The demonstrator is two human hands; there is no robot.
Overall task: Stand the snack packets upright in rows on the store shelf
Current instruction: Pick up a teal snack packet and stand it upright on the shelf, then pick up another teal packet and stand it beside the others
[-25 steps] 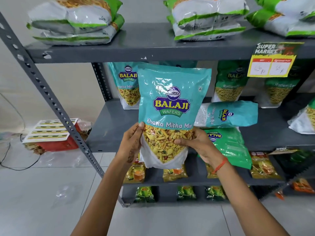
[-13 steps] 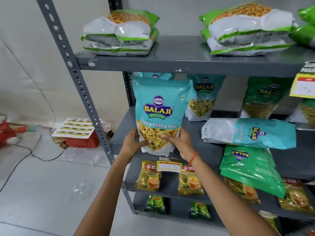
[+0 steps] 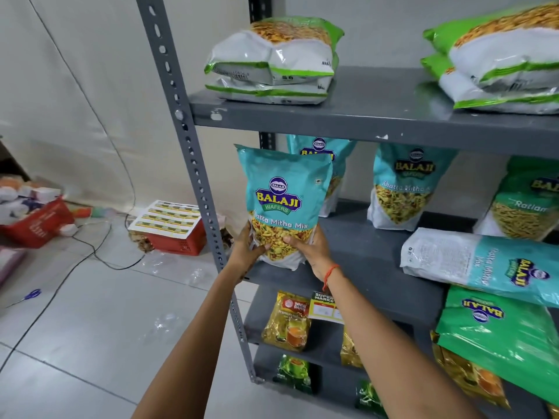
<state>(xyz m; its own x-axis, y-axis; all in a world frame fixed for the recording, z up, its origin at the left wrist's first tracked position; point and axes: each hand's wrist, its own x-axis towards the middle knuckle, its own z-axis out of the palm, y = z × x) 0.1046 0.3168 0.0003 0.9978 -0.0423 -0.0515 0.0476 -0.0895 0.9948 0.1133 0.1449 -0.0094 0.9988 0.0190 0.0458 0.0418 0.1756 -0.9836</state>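
Two bare forearms reach up from the bottom edge, cut off below the elbows. The left hand [image 3: 246, 247] and the right hand [image 3: 308, 251] clamp the lower corners of a teal Khatta Mitha Mix packet [image 3: 282, 204], thumbs pressed on its front, the remaining fingers hidden behind it. A red thread bracelet [image 3: 330, 275] circles the right wrist. The packet is upright, tilted slightly, at the front left corner of the grey middle shelf [image 3: 363, 261], just beside the perforated upright post [image 3: 193, 164]; whether its white base touches the shelf cannot be told, as the hands cover it. Its front shows a Balaji Wafers logo above a picture of yellow mixed snack.

To the right, a teal packet lying flat [image 3: 481, 264] rests on the same shelf, its right end cut off by the frame, and a green Balaji packet [image 3: 499, 337] hangs over the shelf's front edge, blurred. Under the right forearm a yellow price tag [image 3: 322, 306] is partly covered; tea packets [image 3: 287, 322] stand on the lower shelf.

Farther back, a second teal packet [image 3: 335, 152] stands mostly hidden behind the held one, a third teal packet [image 3: 402, 189] stands by the wall, and a green Ratlami packet [image 3: 526, 201] is cropped at the right. On the top shelf lie stacked white-and-green bags [image 3: 272, 65].
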